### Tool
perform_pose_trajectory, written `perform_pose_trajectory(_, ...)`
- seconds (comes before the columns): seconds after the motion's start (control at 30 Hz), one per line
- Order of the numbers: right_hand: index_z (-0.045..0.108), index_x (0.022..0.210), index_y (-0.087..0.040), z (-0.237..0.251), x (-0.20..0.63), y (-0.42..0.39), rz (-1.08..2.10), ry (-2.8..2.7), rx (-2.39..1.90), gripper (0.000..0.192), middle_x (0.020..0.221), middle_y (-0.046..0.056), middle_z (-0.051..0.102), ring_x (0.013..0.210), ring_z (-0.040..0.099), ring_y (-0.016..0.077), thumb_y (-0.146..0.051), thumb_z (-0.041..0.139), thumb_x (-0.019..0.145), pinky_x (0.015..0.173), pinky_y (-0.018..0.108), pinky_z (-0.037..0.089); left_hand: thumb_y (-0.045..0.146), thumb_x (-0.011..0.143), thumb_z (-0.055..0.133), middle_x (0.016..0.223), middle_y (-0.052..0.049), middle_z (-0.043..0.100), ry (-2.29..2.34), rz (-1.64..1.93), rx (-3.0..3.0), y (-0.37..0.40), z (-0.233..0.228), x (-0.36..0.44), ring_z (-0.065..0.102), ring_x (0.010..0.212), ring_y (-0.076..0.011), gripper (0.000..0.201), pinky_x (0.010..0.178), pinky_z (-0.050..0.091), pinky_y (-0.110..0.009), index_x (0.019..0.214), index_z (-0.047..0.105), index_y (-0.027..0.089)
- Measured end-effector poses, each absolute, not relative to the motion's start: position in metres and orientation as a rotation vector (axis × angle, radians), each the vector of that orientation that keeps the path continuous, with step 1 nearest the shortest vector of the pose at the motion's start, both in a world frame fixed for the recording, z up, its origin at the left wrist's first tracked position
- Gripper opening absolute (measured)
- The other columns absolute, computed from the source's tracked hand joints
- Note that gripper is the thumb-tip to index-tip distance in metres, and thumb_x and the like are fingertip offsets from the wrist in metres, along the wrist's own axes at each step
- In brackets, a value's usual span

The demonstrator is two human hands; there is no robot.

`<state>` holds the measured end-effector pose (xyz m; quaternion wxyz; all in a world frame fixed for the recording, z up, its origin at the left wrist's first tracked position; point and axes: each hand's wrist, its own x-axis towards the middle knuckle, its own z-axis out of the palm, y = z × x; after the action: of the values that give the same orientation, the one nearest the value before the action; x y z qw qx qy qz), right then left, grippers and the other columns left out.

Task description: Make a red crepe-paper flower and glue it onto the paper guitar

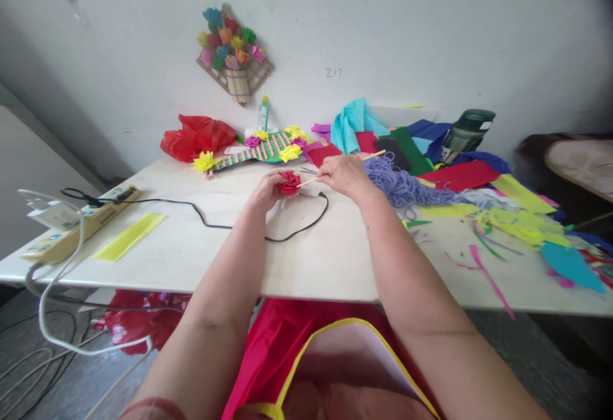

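Note:
Over the middle of the white table, my left hand (269,189) is closed on a red paper flower (289,183). My right hand (345,174) pinches a thin wooden stick (309,182), whose left tip reaches the flower's edge; whether it touches the petals I cannot tell. Below the flower lies a white glue gun (309,200), mostly hidden, with a black cord running from it. Just behind my hands rests a green strip-woven piece (253,152) trimmed with yellow and magenta paper flowers. Scissors blades (309,171) show partly beside my right hand.
A tangle of purple yarn (397,180) and piled coloured paper (464,177) cover the table's right side. A dark bottle (467,134) leans there. The power strip (81,223) sits at left, near a yellow paper strip (129,237). The black cord (201,216) crosses the tabletop.

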<state>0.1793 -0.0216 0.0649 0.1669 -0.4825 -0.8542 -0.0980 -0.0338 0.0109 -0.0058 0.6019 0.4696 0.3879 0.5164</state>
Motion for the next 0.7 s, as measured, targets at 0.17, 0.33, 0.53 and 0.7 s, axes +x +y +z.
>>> perform_pose_trajectory(0.17, 0.079, 0.100, -0.020, 0.0657, 0.1772, -0.0237, -0.352, -2.464, -1.375, 0.024, 0.101, 0.009, 0.075, 0.091, 0.064, 0.0217, -0.027, 0.058, 0.091, 0.066, 0.031, 0.035, 0.016, 0.060, 0.059, 0.079, -0.008, 0.067, 0.913, 1.195, 1.078, 0.0081, -0.0028, -0.0318, 0.066, 0.058, -0.0196, 0.041, 0.049, 0.053, -0.030, 0.101, 0.060, 0.011)
perform_pose_trajectory(0.33, 0.079, 0.097, -0.018, 0.0638, 0.1737, -0.0236, -0.428, -2.477, -1.339, 0.026, 0.100, 0.010, 0.074, 0.093, 0.064, 0.0231, -0.025, 0.055, 0.091, 0.065, 0.032, 0.034, 0.016, 0.060, 0.057, 0.077, -0.007, 0.067, 0.920, 1.203, 1.053, 0.0057, -0.0006, -0.0301, 0.065, 0.057, -0.0184, 0.037, 0.050, 0.054, -0.029, 0.097, 0.061, 0.011)
perform_pose_trajectory(0.53, 0.079, 0.094, -0.017, 0.0617, 0.1722, -0.0221, -0.492, -2.491, -1.296, 0.027, 0.097, 0.011, 0.073, 0.091, 0.063, 0.0228, -0.019, 0.053, 0.090, 0.066, 0.033, 0.034, 0.016, 0.060, 0.058, 0.077, -0.007, 0.067, 0.899, 1.199, 1.061, 0.0059, -0.0019, -0.0306, 0.065, 0.059, -0.0172, 0.034, 0.049, 0.054, -0.027, 0.093, 0.063, 0.010)
perform_pose_trajectory(0.7, 0.078, 0.093, -0.017, 0.0625, 0.1722, -0.0229, -0.508, -2.501, -1.286, 0.026, 0.097, 0.010, 0.073, 0.091, 0.063, 0.0225, -0.017, 0.052, 0.090, 0.066, 0.032, 0.033, 0.016, 0.061, 0.058, 0.077, -0.008, 0.067, 0.897, 1.187, 1.067, 0.0076, -0.0037, -0.0311, 0.066, 0.060, -0.0182, 0.035, 0.048, 0.053, -0.027, 0.094, 0.063, 0.010)
